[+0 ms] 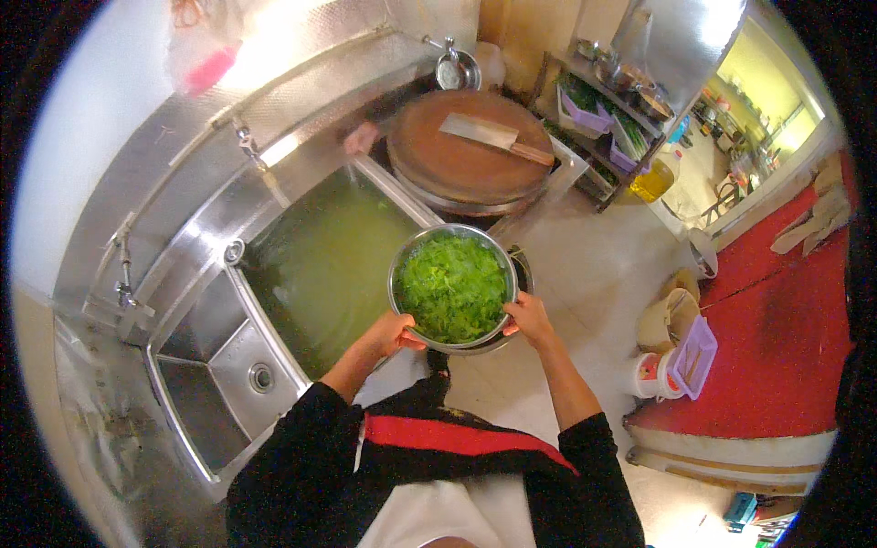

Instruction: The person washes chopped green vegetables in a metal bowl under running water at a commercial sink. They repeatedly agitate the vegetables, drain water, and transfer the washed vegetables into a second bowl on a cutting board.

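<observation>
Between my two hands is a round metal basin point(512, 274) holding chopped green leafy vegetables point(452, 284) in water. My left hand point(399, 333) grips its rim at the lower left. On the right side, my right hand point(527, 316) has hold of the same rim. The basin hangs in front of my body, beside the right edge of a stainless steel sink basin full of greenish water point(329, 260). Part of another round container point(526, 277) shows below the basin and behind it; most of that one is hidden.
Beyond the sink, a cleaver point(479, 131) lies on a thick round chopping block point(425, 161). A drained sink basin point(233, 356) is at left. Shelves with purple vegetable baskets point(589, 116) and an oil jug point(654, 178) stand back right. Buckets point(651, 377) and a purple basket point(695, 356) sit at right.
</observation>
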`<state>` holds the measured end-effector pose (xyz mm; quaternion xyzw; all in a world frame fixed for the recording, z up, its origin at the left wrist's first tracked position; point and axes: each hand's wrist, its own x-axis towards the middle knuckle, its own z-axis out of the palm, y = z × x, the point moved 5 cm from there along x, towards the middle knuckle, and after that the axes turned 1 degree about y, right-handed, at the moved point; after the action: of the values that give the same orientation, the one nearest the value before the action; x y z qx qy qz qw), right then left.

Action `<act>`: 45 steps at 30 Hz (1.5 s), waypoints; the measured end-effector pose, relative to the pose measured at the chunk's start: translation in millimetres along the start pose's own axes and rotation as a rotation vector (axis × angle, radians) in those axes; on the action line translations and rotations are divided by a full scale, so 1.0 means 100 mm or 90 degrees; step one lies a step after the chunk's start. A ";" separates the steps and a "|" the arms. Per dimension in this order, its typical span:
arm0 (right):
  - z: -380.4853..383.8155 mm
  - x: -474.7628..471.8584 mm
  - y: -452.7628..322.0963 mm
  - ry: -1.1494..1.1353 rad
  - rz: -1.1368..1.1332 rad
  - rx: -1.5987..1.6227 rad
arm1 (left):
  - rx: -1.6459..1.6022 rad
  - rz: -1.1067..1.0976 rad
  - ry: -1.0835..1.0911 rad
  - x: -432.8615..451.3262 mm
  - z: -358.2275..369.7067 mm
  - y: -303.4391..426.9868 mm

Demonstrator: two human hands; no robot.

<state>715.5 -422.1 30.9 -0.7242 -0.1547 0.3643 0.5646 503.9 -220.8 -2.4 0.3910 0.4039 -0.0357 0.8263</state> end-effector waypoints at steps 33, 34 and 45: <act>-0.90 3.01 -1.62 -0.051 -0.583 -0.637 | -0.139 0.006 0.296 0.57 0.44 0.23; -0.92 2.99 -1.61 -0.071 -0.603 -0.630 | -0.163 0.005 0.306 0.58 0.45 0.22; -1.06 2.97 -1.62 -0.180 -0.662 -0.597 | -0.079 0.022 0.306 0.51 0.49 0.30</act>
<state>1024.2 -257.4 87.3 -0.6691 -0.6920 0.0333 0.2690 580.7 -219.9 -1.0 0.3434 0.5832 0.0975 0.7297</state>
